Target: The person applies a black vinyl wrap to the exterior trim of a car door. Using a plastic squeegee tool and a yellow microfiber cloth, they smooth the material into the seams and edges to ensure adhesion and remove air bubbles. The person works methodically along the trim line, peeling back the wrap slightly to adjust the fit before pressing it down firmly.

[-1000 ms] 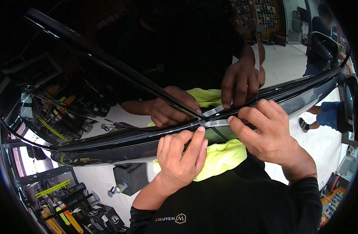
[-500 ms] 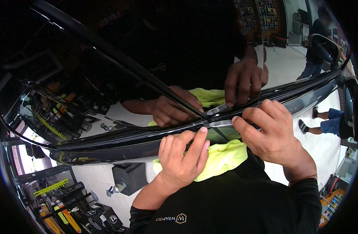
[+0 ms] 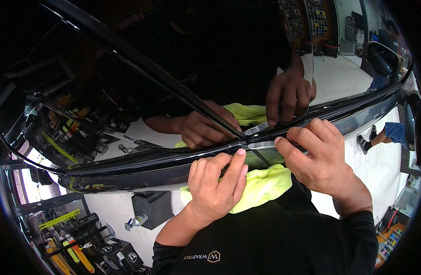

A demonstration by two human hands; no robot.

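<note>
My left hand (image 3: 217, 185) is at the car's window edge, its index fingertip on the black window trim (image 3: 151, 160) by a joint below the pillar strip. A yellow-green cloth (image 3: 268, 185) bunches under that palm and shows on both sides of it; the curled fingers seem to hold it, though the grip is hidden. My right hand (image 3: 318, 158) is closed, pinching a thin, flat silver-grey piece (image 3: 262, 145) whose far end lies along the trim near the joint. Its exact kind is unclear. The dark window glass (image 3: 196, 41) mirrors both hands and the cloth.
A side mirror (image 3: 411, 119) juts out at the right. Near it, another person's legs (image 3: 380, 137) stand on the pale tiled floor (image 3: 364, 178). At the lower left are a dark grey box (image 3: 154, 208), a spray bottle (image 3: 136, 222) and a rack of tools (image 3: 66, 238).
The other person has shifted, with legs and reflection now in different places. My hands, the cloth and the silver-grey piece stay almost where they were; the view has moved slightly.
</note>
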